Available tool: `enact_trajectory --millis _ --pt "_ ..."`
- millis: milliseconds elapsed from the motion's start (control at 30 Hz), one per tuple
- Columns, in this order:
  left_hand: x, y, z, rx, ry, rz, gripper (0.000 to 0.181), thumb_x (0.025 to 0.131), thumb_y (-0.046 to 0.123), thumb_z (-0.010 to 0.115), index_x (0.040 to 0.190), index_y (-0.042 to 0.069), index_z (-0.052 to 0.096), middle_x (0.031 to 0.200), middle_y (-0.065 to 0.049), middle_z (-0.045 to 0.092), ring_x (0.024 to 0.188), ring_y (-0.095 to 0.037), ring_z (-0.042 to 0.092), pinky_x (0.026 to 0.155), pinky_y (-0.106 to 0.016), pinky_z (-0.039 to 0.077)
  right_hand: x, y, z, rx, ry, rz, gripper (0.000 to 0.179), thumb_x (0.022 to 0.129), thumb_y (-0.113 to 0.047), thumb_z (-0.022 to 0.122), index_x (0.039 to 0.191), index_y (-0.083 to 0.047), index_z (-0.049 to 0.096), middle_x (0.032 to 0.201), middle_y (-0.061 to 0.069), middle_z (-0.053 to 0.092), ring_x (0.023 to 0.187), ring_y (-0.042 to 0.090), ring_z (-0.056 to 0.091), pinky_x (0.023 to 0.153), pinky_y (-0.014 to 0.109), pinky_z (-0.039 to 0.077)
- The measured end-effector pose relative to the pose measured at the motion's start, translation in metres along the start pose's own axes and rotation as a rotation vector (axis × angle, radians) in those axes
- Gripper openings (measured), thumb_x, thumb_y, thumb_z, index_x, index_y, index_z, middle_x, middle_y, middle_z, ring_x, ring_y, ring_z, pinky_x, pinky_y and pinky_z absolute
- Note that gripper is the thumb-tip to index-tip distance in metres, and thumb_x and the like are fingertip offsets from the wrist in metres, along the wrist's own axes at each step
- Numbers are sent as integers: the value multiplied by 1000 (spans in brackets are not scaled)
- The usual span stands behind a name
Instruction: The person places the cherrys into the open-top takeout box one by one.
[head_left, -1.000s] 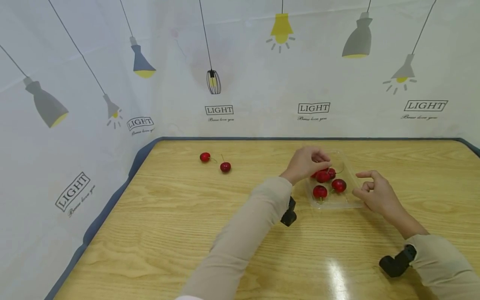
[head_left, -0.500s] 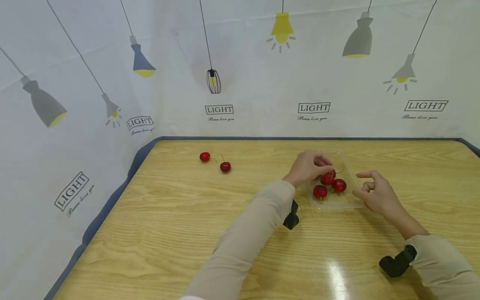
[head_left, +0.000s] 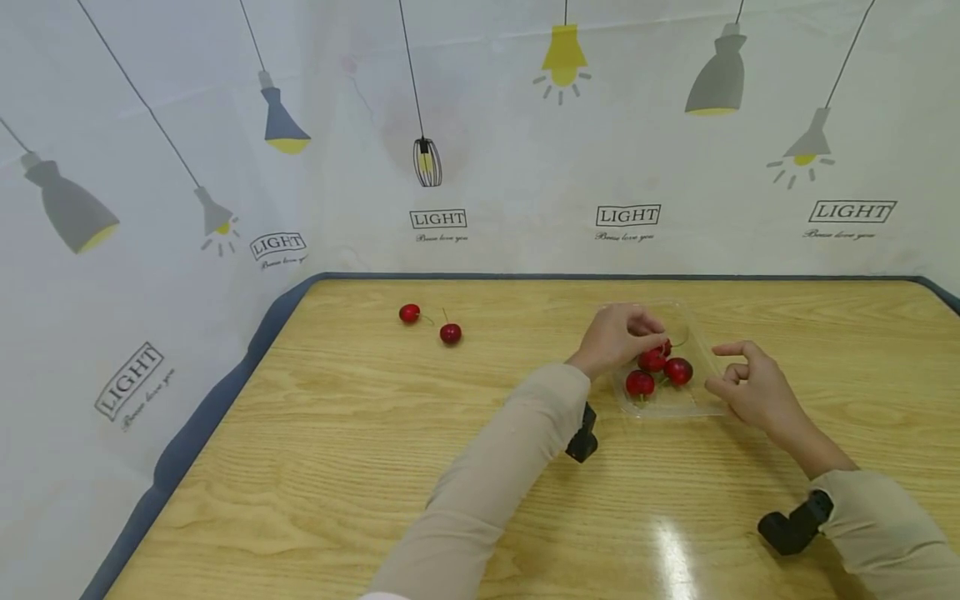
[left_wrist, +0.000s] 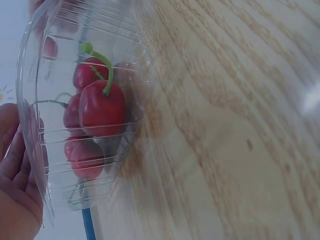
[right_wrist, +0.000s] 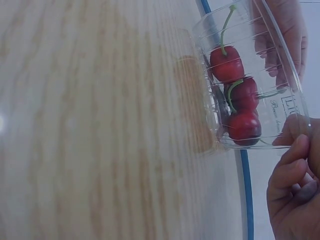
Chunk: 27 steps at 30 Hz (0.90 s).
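A clear plastic container on the wooden table holds several red cherries with green stems. My left hand reaches over its left side, thumb and fingertips just above the cherries. In the right wrist view the left fingers hang down loosely, and no cherry shows between them. Whether a fingertip touches a cherry or stem is hidden. At the container's right side, my right hand pinches the rim between thumb and index finger. The left wrist view shows the cherries through the ribbed plastic wall.
Two more cherries, one farther left and one nearer, lie on the table left of the container. Behind the table stands a white wall covering printed with lamps.
My left hand has shifted slightly right and toward me over the container. A cherry below it moved right, then slightly back left. The right hand stays at the rim.
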<state>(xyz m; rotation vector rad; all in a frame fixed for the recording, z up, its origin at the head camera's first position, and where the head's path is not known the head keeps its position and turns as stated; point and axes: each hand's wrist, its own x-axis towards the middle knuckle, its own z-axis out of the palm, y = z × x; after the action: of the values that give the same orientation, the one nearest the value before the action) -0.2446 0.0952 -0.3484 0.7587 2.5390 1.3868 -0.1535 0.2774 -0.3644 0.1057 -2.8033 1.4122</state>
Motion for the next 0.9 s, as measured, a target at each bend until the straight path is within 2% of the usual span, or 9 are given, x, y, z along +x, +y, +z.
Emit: enact_trajectory --millis 467,900 --pt "-2 -3 1 -2 -11 -8 8 82 20 65 86 13 67 76 9 61 69 1 53 62 -10 41 1 1 2 7 13 -11 44 88 -6 50 123 10 30 52 -2 41 34 9 32 35 28 32" --pt "-4 -5 -1 3 -24 14 11 83 22 63 87 13 68 80 8 62 70 2 53 64 -10 40 1 0 2 -10 21 8 45 87 -6 51 124 10 31 52 0 42 34 10 33 35 28 32"
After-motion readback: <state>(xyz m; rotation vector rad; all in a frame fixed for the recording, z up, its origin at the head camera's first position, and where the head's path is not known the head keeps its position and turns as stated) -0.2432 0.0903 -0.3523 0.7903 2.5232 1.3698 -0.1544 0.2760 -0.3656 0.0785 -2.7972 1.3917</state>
